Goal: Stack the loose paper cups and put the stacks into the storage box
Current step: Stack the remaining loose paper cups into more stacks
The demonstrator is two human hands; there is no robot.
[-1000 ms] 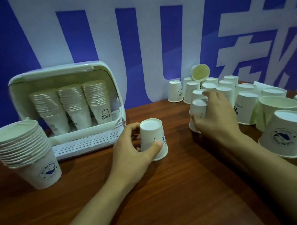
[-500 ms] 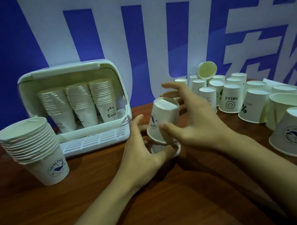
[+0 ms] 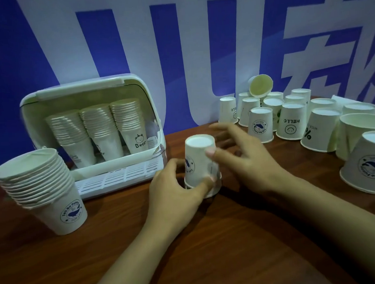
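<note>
- the left hand (image 3: pixel 173 191) curled round the foot of a new stack (image 3: pixel 201 162) of upturned cups, thumb on the near wall, fingers behind; two cups seemed nested, the upper one sitting over the lower rim.
- the right hand (image 3: pixel 245 158) was loose and spread just right of that stack, thumb tip touching the upper cup's wall, fingers off it and gripping nothing.
- done so far, by my reading: three stacks stood inside the box (image 3: pixel 90 96), left and behind the grip, and a tall stack (image 3: pixel 42 186) waited on the table (image 3: pixel 230 247) far left, outside the box.
- left to do: many loose cups (image 3: pixel 291 122) stood upturned to the right and behind the grip, one tipped cup (image 3: pixel 260 86) lying on top of them; most of the work seemed ahead.
- room: bare table lay near the grip and toward the viewer; the path left to the box mouth was open, but its inside looked nearly full.
- edges: the wall (image 3: pixel 178 56) stood close behind the cups; the nearest loose cups sat just beyond the right fingers, easy to knock.
</note>
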